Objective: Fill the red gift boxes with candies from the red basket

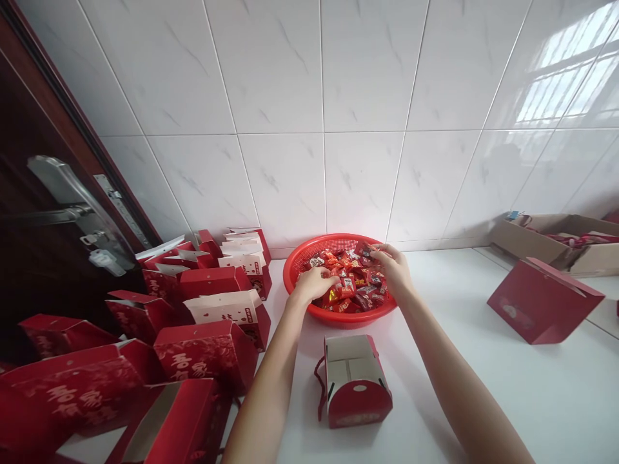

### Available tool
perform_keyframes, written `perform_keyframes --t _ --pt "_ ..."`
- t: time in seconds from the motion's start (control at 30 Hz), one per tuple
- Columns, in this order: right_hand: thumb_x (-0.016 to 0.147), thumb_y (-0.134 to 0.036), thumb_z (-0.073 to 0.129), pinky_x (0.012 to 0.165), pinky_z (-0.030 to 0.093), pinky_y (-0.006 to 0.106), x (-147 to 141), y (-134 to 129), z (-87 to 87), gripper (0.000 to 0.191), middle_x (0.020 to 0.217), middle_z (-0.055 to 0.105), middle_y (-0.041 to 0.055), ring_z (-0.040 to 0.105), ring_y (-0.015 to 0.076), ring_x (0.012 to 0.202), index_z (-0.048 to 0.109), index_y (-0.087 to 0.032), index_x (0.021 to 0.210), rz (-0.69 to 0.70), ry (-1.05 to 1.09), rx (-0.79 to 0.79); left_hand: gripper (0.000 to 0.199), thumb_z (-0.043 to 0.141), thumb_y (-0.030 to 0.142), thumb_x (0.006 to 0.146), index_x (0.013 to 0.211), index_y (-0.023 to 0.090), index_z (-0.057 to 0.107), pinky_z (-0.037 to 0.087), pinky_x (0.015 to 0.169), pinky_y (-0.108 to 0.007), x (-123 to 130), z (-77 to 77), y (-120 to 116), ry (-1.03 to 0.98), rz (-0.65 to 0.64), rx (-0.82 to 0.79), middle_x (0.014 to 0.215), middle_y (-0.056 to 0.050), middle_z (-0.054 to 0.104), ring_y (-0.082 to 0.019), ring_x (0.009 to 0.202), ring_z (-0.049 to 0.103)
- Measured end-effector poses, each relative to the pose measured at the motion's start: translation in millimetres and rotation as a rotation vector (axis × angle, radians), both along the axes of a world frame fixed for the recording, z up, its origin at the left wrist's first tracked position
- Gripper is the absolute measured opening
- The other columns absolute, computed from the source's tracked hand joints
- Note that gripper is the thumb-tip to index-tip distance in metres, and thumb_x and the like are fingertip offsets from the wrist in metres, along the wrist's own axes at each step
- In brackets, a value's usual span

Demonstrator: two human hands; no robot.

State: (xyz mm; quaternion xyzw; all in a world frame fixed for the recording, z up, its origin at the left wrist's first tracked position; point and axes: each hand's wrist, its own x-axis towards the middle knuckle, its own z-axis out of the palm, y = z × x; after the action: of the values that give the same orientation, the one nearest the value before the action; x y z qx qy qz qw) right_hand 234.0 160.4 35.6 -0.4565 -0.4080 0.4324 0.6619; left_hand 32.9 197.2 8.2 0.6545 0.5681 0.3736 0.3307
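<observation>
A round red plastic basket (340,320) stands against the tiled wall, filled with small wrapped candies (358,281) in red, gold and dark wrappers. My left hand (315,283) reaches over its left side, fingers bent down onto the candies; whether it grips one is hard to make out. At the basket's right rear, my right hand (391,264) pinches a dark red wrapped candy (366,251) between its fingertips. Below the basket, between my forearms, sits an open red box (360,403) with a pale inside and a red cord handle on its left.
Many red gift boxes (203,351) crowd the left side, near a dark door with a metal handle (72,211). One red box (544,299) stands at the right on the white surface (449,309). Behind it is a cardboard carton (532,240) with red items.
</observation>
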Motion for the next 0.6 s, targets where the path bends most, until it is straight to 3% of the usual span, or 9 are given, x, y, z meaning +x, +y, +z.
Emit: perform_keyframes --t 0.13,0.23,0.33,0.47,0.6 --pt "0.058 -0.03 0.074 0.059 0.054 0.03 2 3 -1.6 0.018 0.073 0.069 -0.0003 0.065 0.0178 0.065 0.06 -0.023 0.067 -0.079 0.113 -0.009 0.031 0.078 0.031 0.062 0.042 0.024 0.057 0.041 0.063 -0.029 5 8.4 -8 0.1 -0.068 -0.09 0.044 0.001 0.052 -0.023 0.062 0.06" --pt "0.059 -0.031 0.073 0.058 0.054 0.03 3 5 -3.0 0.018 0.069 0.066 -0.0013 0.062 0.0163 0.061 0.057 -0.023 0.064 -0.119 0.158 -0.002 0.044 0.073 0.027 0.067 0.035 0.024 0.043 0.038 0.06 -0.029 7 11.8 -11 0.111 -0.066 -0.093 0.039 0.003 0.038 -0.02 0.055 0.052" --pt "0.06 -0.032 0.073 0.058 0.055 0.031 5 7 -4.0 0.02 0.068 0.065 -0.0014 0.06 0.0149 0.057 0.056 -0.023 0.063 -0.136 0.177 -0.004 0.036 0.069 0.022 0.069 0.039 0.023 0.049 0.04 0.066 -0.03 6 13.4 -11 0.086 -0.044 -0.079 0.045 0.0 0.049 -0.022 0.064 0.057" --pt "0.059 -0.034 0.073 0.057 0.054 0.031 7 9 -5.7 0.023 0.066 0.062 -0.0016 0.059 0.0146 0.056 0.054 -0.023 0.064 -0.123 0.17 -0.013 0.011 0.065 0.022 0.072 0.064 0.022 0.071 0.045 0.074 -0.03 5 16.6 -11 0.0 -0.009 -0.063 0.075 -0.004 0.071 -0.023 0.08 0.064" --pt "0.06 -0.035 0.072 0.055 0.052 0.031 7 9 -7.1 0.021 0.067 0.064 -0.0007 0.061 0.0166 0.058 0.055 -0.024 0.064 -0.096 0.158 -0.015 0.016 0.06 0.028 0.081 0.077 0.02 0.073 0.045 0.065 -0.029 3 19.5 -11 -0.093 0.023 -0.095 0.073 -0.004 0.068 -0.019 0.066 0.06"
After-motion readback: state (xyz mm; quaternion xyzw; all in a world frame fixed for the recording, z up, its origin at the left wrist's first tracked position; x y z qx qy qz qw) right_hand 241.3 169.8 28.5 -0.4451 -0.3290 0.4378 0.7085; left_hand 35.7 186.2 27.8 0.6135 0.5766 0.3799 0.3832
